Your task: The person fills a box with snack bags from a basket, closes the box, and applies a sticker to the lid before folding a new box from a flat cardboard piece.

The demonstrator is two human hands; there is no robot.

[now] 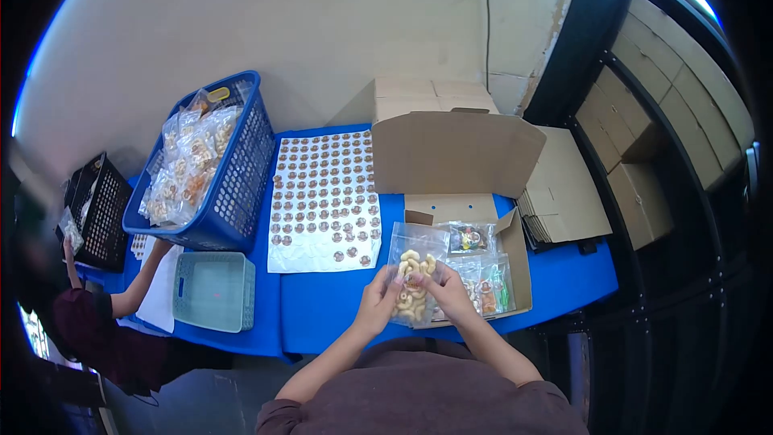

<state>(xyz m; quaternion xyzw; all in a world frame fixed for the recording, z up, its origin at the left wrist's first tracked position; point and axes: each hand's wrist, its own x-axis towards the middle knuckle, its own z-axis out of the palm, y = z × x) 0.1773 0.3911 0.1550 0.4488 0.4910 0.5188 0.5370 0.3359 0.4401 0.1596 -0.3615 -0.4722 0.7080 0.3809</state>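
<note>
Clear plastic, thin and crinkly: the snack bag [416,262] is held up over the front left corner of the open cardboard box [522,254], which sits on the blue surface [322,306]. The left hand [375,300] pinches the bag's left edge and the right hand [451,294] its right edge, fingers [435,280] curled in and pressed onto the film. I'd judge it light, floppy and a little slippery, and the pale curled pieces inside brittle enough to crush. The safer hold looks to be the empty film along the edges or top strip, not the filled middle. Inside the box, right of the bag, lie smaller packets [483,286]. Left of the box is a sheet of round stickers [322,201], and further left a blue basket [241,185] of bagged snacks.
</note>
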